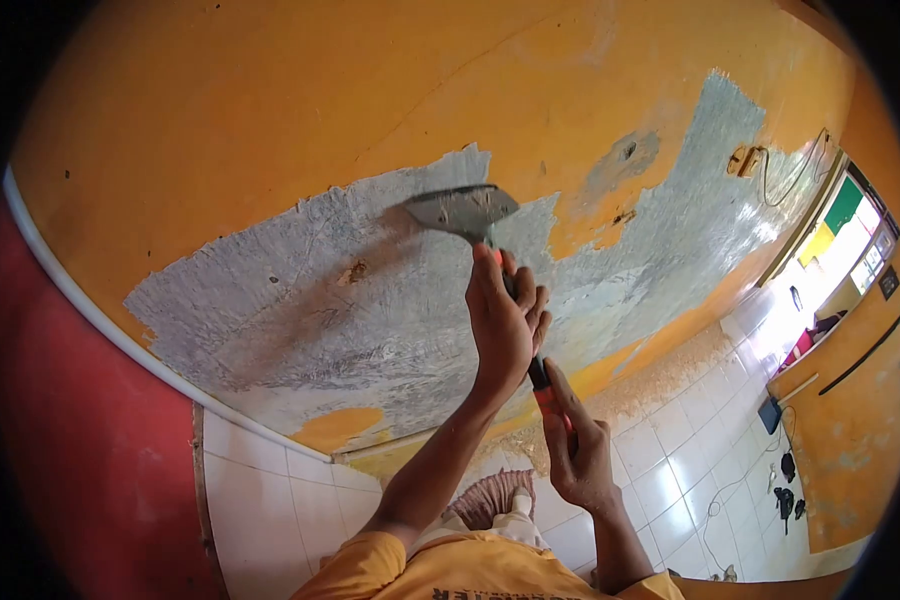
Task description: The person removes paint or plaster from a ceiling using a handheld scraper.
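A long-handled scraper [465,210] with a wide, paint-specked grey blade lies against the wall, at a grey scraped patch [310,250] amid orange paint [270,110]. Close below the blade, my left hand [505,315] is wrapped round the upper part of the black and red handle. My right hand [578,445] grips the lower end of the same handle. The blade's edge points up towards the ragged border of the orange paint.
White floor tiles [670,440] run below the wall. A white pipe [80,290] borders a red surface [80,430] at left. At right are a bright window [835,235], a dangling wire [790,195], a blue-headed tool [770,414] and small dark items [785,500].
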A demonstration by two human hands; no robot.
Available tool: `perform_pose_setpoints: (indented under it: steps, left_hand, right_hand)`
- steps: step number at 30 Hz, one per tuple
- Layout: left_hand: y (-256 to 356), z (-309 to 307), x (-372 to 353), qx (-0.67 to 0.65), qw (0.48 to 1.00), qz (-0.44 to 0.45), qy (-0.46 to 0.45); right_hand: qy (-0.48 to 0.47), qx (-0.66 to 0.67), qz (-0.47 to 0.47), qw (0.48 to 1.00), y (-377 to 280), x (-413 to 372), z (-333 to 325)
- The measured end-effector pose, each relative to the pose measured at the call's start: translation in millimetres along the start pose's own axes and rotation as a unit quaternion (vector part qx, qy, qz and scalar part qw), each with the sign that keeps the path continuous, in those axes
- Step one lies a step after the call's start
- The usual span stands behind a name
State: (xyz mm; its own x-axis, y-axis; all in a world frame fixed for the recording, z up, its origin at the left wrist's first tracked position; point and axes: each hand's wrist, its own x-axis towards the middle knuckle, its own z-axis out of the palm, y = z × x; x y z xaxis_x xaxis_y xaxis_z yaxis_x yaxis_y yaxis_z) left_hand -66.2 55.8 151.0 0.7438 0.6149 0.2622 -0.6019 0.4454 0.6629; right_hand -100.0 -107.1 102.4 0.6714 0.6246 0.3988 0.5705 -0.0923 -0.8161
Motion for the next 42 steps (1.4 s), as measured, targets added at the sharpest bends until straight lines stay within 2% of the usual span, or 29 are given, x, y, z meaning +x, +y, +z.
perform_pose_setpoints:
  steps: [2, 3, 7, 11, 15, 18, 22, 23, 27, 33, 36, 39, 42]
  left_hand:
    - [-1, -1, 3, -0.005, 1.0, -0.011, 0.008]
    - [4, 5, 6, -0.006, 1.0, 0.012, -0.025]
    - [15, 21, 11, -0.038, 0.998, 0.033, -0.034]
    - [-4, 3, 2, -0.011, 1.0, -0.011, -0.008]
    - [13, 16, 11, -0.005, 0.999, 0.014, -0.051]
    - [6, 13, 9, -0.007, 1.0, 0.006, -0.027]
    - [-19, -9, -8, 0.013, 0.998, -0.054, 0.033]
    - [-22, -11, -7, 0.013, 0.999, -0.032, 0.011]
    - [-13, 7, -4, -0.006, 1.0, -0.015, 0.019]
    - [-38, -19, -7, 0.027, 0.999, -0.01, 0.03]
    - [-21, 0, -2, 0.027, 0.999, 0.003, 0.03]
    - [-25, 1, 1, 0.026, 0.999, 0.018, 0.038]
    - [-38, -13, -6, 0.038, 0.998, 0.007, 0.04]
  right_hand:
    - [0.008, -0.017, -0.027, 0.999, 4, 4, -1]
    - [0.004, -0.013, -0.012, 1.0, -4, 9, -5]
    - [-0.009, -0.009, 0.024, 1.0, -24, 17, -20]
    - [-0.005, -0.016, 0.021, 1.0, -9, 3, -8]
    - [0.005, -0.014, 0.019, 1.0, -18, 12, -9]
    - [-0.008, -0.013, 0.029, 0.999, -7, 8, -10]
    - [-0.019, 0.017, 0.044, 0.999, 11, -11, 0]
    - [-0.026, 0.016, 0.061, 0.998, 8, -9, -2]
    - [-0.044, 0.017, 0.053, 0.997, 0, -3, -22]
    - [-0.045, 0.022, 0.028, 0.998, 42, -12, -5]
    - [-0.061, 0.039, 0.044, 0.996, 16, 3, -20]
    - [-0.031, 0.042, -0.02, 0.998, 25, 3, -15]
    - [-0.028, 0.045, -0.039, 0.998, 51, -8, -4]
